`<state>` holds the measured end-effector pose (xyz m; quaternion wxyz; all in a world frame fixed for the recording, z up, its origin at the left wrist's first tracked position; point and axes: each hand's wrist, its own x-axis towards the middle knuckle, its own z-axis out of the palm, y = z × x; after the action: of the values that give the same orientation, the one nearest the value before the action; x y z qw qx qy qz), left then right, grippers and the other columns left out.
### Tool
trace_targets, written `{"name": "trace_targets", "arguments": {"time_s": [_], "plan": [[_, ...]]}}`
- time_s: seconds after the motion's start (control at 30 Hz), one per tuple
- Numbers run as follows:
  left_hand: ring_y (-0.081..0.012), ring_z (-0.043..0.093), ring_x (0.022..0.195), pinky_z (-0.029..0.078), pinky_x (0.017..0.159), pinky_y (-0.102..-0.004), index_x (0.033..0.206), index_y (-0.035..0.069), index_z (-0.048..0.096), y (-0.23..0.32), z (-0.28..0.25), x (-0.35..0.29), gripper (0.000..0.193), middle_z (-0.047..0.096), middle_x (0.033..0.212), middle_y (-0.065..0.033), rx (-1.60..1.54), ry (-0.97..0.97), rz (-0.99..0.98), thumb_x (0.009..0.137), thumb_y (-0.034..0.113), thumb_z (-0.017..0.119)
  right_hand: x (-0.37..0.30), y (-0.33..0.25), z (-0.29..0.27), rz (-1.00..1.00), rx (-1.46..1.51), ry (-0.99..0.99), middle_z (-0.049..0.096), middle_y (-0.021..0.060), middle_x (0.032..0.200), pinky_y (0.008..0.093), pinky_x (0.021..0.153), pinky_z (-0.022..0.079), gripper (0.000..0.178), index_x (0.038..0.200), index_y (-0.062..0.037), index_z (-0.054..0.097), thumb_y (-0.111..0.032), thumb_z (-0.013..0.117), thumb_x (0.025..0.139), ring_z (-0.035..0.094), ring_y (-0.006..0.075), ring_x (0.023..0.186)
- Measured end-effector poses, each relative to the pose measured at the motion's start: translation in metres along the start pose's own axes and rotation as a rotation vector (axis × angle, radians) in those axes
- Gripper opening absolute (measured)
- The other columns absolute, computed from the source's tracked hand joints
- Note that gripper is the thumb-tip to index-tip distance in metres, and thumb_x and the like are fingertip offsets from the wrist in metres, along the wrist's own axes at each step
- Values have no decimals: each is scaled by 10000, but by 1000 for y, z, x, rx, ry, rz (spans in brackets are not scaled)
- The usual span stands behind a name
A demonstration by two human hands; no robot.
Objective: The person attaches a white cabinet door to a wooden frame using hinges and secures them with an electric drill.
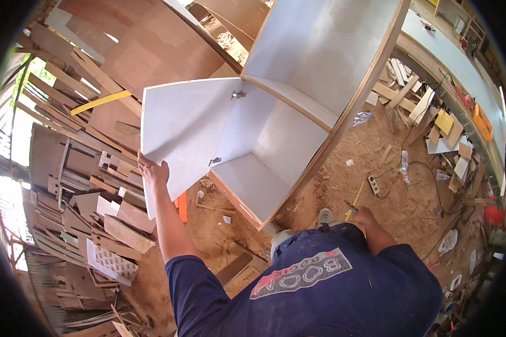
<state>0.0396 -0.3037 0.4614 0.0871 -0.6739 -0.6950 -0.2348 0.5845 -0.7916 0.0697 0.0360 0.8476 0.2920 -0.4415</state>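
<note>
My left hand (153, 171) is closed round the outer edge of a white cabinet door (188, 123), which stands swung out to the left. Two metal hinges, an upper hinge (238, 94) and a lower hinge (215, 161), join the door to a wooden cabinet (275, 149) with a pale lining. A shelf (298, 101) divides the cabinet's inside. Down by my right side, well apart from the cabinet, my right hand (368, 221) is closed on a slim tool (353, 209) with yellow and dark parts; its exact kind is too small to make out.
Wood offcuts (118, 219) are heaped at the left, below large brown boards (157, 53). On the dusty floor at the right lie a power strip (373, 185), a trailing cable (433, 168) and a white tube (405, 163). A long workbench (450, 62) runs along the far right, above more scraps.
</note>
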Motion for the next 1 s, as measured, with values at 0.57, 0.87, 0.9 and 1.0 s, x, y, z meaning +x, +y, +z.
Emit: {"name": "trace_targets", "arguments": {"time_s": [0.57, 0.87, 0.9, 1.0], "plan": [[-413, 310, 1447, 257, 1223, -515, 1543, 21, 170, 18, 0, -36, 956, 342, 1522, -242, -1, 67, 45, 776, 90, 737, 17, 4, 3, -176, -103, 9, 711, 261, 1039, 463, 876, 556, 531, 1049, 4, 726, -477, 688, 826, 695, 398, 1010], [-392, 512, 1308, 360, 1094, -523, 1437, 13, 408, 40, 25, -144, 447, 549, 1372, -227, -28, 153, 161, 1024, 131, 529, 10, 3, -4, -196, -58, 59, 707, 278, 1031, 481, 875, 550, 473, 1015, 3, 732, -418, 712, 800, 693, 410, 1003], [-392, 546, 1268, 379, 1065, -521, 1399, 29, 457, 41, 32, -163, 390, 589, 1325, -215, -62, 126, 161, 1028, 130, 523, 6, 1, -6, -217, -34, 65, 704, 280, 1043, 482, 882, 547, 485, 1022, 3, 729, -428, 716, 800, 690, 413, 1012], [-364, 601, 1159, 426, 990, -504, 1333, 63, 511, 57, 54, -226, 304, 642, 1248, -185, -212, -37, 336, 1029, 81, 500, -8, -9, -15, -248, -40, 32, 700, 266, 1103, 494, 897, 541, 466, 1064, -22, 730, -414, 653, 825, 680, 421, 1041]]}}
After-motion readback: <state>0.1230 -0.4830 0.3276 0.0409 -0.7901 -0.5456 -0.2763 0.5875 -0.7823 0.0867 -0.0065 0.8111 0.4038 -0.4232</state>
